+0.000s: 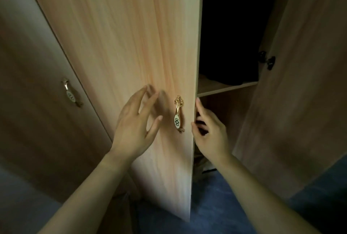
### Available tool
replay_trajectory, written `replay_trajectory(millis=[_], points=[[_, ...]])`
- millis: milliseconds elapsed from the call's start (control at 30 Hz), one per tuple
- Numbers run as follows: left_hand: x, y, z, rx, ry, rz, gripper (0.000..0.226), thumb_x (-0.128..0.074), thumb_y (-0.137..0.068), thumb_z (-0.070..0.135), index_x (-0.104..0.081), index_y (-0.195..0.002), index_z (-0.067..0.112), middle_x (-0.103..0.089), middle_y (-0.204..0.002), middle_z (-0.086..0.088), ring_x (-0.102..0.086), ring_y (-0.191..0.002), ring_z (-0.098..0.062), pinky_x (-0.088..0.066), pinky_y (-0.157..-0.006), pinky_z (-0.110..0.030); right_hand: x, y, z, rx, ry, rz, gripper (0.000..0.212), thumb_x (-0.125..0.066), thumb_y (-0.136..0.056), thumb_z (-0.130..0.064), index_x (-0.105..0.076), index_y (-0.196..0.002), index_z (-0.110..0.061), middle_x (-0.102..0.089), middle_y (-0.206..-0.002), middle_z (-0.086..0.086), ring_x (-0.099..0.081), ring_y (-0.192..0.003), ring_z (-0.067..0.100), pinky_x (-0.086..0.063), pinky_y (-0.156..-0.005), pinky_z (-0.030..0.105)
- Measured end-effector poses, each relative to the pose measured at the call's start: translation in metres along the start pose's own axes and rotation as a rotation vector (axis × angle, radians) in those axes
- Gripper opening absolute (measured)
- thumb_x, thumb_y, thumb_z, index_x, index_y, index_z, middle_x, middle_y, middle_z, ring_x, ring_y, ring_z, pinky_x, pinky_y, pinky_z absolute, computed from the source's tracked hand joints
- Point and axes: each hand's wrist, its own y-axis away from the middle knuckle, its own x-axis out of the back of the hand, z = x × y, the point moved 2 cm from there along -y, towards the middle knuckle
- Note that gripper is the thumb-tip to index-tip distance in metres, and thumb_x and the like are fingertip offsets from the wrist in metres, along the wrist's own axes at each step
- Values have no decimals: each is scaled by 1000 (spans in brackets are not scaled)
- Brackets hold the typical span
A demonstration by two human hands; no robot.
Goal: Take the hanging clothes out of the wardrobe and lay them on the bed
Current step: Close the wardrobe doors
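A light wooden wardrobe door stands part open in front of me, with a gold and white handle near its free edge. My left hand hovers at the door's face just left of the handle, fingers spread and relaxed, holding nothing. My right hand curls its fingers round the door's free edge beside the handle. Behind the gap the wardrobe's inside is dark; hanging clothes show only as dim dark shapes above a wooden shelf.
A second door stands open on the right with a black knob. A closed door with a matching handle is at the left. Blue floor lies below.
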Motion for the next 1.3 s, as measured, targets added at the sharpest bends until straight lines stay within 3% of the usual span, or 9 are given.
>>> replay_trajectory(millis=[233, 300, 433, 600, 800, 1067, 1200, 1300], points=[[-71, -95, -10, -1, -118, 119, 58, -48, -92, 41, -32, -145, 27, -16, -155, -14, -21, -141, -33, -29, -110, -45, -2, -87, 90, 26, -46, 13, 65, -73, -77, -3, -45, -136, -13, -58, -96, -5, -59, -85, 7, -54, -75, 20], [-90, -113, -15, -8, -176, 195, 56, -48, -92, 42, -33, -144, 28, -14, -154, -15, -21, -139, -38, -26, -112, -50, -6, -105, 109, 50, -67, -19, 64, -72, -77, -4, -45, -135, -13, -61, -92, -4, -59, -83, 6, -50, -76, 13], [-122, -135, -27, 44, -281, 281, 57, -48, -92, 43, -30, -144, 30, -12, -153, -17, -18, -138, -40, -23, -109, -57, -19, -128, 138, 98, -92, -79, 58, -70, -77, 0, -49, -131, 0, -62, -97, 2, -55, -87, -1, -42, -80, 2], [-139, -158, -39, 75, -358, 331, 54, -46, -92, 46, -33, -141, 29, -15, -151, -16, -20, -136, -39, -28, -104, -61, -36, -157, 168, 72, -171, -124, 59, -69, -80, 0, -47, -134, -5, -56, -107, -6, -52, -99, -12, -42, -78, 1], [-147, -174, -53, 78, -439, 314, 54, -47, -92, 45, -32, -142, 31, -17, -151, -16, -22, -135, -38, -26, -103, -55, -52, -184, 192, 94, -191, -182, 62, -67, -82, -2, -40, -137, -10, -63, -102, 5, -57, -90, 5, -48, -79, 9], [-145, -184, -73, 24, -550, 278, 62, -60, -87, 35, -32, -142, 36, -20, -152, -13, -29, -133, -34, -27, -100, -48, -69, -204, 203, 42, -123, -158, 64, -68, -82, -4, -40, -138, -15, -58, -101, -7, -53, -93, -3, -42, -77, 1], [-142, -181, -73, 26, -516, 236, 65, -63, -86, 33, -33, -143, 35, -20, -153, -14, -27, -135, -34, -26, -100, -49, -65, -201, 194, -3, -18, -153, 62, -68, -84, -9, -42, -139, -19, -64, -98, 2, -61, -84, 13, -47, -72, 11], [-138, -179, -60, 75, -390, 184, 68, -65, -83, 30, -34, -143, 35, -16, -155, -17, -20, -139, -37, -25, -102, -54, -51, -191, 182, -56, 138, -164, 58, -63, -89, -19, -39, -142, -22, -59, -124, 8, -57, -109, 22, -43, -85, 21]])
